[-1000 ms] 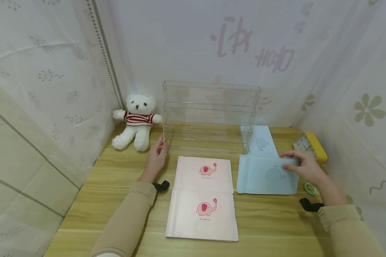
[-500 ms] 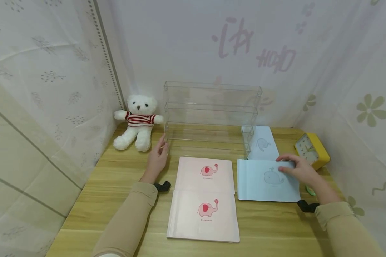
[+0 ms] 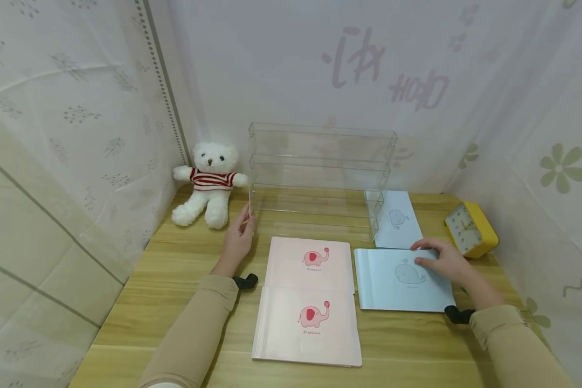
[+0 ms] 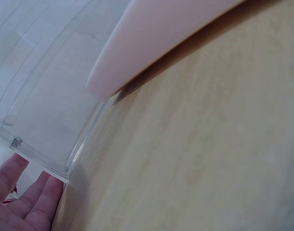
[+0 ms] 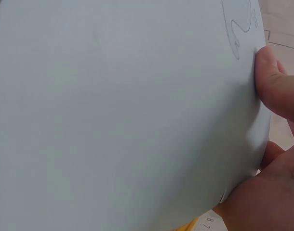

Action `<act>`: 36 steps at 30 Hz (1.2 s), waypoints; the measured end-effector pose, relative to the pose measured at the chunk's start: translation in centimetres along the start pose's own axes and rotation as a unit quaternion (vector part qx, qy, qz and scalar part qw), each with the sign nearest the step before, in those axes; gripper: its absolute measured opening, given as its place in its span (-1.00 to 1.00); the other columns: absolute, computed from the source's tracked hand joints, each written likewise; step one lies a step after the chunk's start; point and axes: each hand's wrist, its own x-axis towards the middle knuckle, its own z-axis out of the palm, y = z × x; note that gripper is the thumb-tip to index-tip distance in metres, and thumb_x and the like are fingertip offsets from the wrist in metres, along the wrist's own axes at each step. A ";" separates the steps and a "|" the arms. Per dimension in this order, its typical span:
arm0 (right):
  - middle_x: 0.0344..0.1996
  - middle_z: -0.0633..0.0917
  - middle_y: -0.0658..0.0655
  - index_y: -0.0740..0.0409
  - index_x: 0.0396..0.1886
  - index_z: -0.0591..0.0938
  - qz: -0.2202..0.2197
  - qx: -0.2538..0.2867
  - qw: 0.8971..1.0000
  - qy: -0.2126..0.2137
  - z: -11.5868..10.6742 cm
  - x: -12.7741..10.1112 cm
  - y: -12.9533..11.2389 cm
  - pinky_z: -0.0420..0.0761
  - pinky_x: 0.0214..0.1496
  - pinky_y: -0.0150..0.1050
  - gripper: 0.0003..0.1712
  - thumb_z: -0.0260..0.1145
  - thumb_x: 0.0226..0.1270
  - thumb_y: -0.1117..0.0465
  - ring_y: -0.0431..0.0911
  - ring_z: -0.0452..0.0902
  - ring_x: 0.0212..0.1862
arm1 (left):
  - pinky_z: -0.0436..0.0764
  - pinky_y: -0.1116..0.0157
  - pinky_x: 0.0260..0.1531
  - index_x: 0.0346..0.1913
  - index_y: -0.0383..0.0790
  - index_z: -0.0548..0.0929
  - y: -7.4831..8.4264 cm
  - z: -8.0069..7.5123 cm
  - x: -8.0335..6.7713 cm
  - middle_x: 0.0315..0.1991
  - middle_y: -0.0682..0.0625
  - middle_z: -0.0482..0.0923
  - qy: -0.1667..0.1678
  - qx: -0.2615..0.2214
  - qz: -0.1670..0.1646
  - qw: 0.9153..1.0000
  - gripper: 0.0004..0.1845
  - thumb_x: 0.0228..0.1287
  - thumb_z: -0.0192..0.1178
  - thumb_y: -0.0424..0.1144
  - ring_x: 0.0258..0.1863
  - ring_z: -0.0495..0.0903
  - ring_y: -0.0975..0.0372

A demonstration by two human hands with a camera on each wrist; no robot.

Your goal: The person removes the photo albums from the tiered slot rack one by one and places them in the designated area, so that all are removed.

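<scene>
Blue whale notebook (image 3: 402, 280) lay flat on the bench (image 3: 184, 280) at about 3 o'clock from the pink elephant notebooks (image 3: 310, 302), just beside them, with a second blue whale booklet (image 3: 397, 218) at its 12 o'clock. Your right hand (image 3: 443, 261) rested on its far right corner; the right wrist view showed your thumb (image 5: 277, 89) pressed on the cover with the other fingers under the edge, so you were pinching that corner. I judged the book light and thin, with a soft, smooth cover that would bow and slide if lifted by one corner alone. A hold along the spine side at 9 o'clock, or a flat palm under the middle, looked steadier to me.

Your left hand (image 3: 237, 240) lay with relaxed, fairly straight fingers (image 4: 33, 202) touching the near left corner of the clear acrylic rack (image 3: 320, 172), holding nothing. That rack looked rigid but easily scratched and liable to skid on the wood.
</scene>
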 end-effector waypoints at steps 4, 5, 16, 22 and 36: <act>0.37 0.65 0.41 0.12 0.21 0.74 0.000 -0.009 1.000 -0.005 0.4 0.0 0.1 0.28 0.55 0.51 -0.65 0.51 0.53 0.15 0.42 0.39 0.51 | 0.73 0.05 0.08 0.75 0.20 0.30 -0.1 -0.1 0.0 0.52 -0.31 0.55 -0.002 0.002 0.001 1.000 -0.39 0.79 0.05 0.07 0.33 0.72 -0.20; 0.37 0.66 0.41 0.11 0.21 0.74 0.002 -0.012 1.000 -0.005 0.5 0.0 0.1 0.28 0.55 0.50 -0.65 0.52 0.53 0.15 0.43 0.39 0.52 | 0.73 0.06 0.07 0.75 0.20 0.29 -0.1 -0.1 0.0 0.52 -0.31 0.54 -0.002 0.005 0.001 1.000 -0.39 0.79 0.05 0.07 0.34 0.72 -0.20; 0.44 0.61 0.45 0.09 0.24 0.75 0.026 -0.046 0.999 -0.009 1.3 -0.3 0.3 0.25 0.54 0.58 -0.64 0.50 0.52 0.18 0.53 0.30 0.57 | 0.72 -0.02 0.09 0.75 0.19 0.30 0.2 0.0 0.0 0.51 -0.32 0.55 -0.001 0.004 0.004 1.000 -0.40 0.79 0.04 0.06 0.33 0.72 -0.20; 0.47 0.58 0.44 0.08 0.25 0.73 0.032 -0.055 0.998 -0.014 1.9 -0.4 0.4 0.22 0.56 0.60 -0.65 0.48 0.55 0.19 0.54 0.26 0.60 | 0.70 0.18 0.01 0.75 0.17 0.31 0.2 0.0 0.0 0.49 -0.31 0.57 0.001 0.008 0.002 1.000 -0.40 0.79 0.05 0.05 0.29 0.74 -0.18; 0.44 0.62 0.44 0.01 0.20 0.76 0.040 -0.123 0.992 -0.002 2.5 -1.0 -0.8 0.41 0.46 0.55 -0.70 0.49 0.53 0.19 0.55 0.40 0.52 | 0.74 0.01 0.09 0.75 0.18 0.30 0.2 0.0 0.0 0.51 -0.30 0.57 0.003 0.015 0.001 1.000 -0.40 0.80 0.05 0.05 0.30 0.73 -0.19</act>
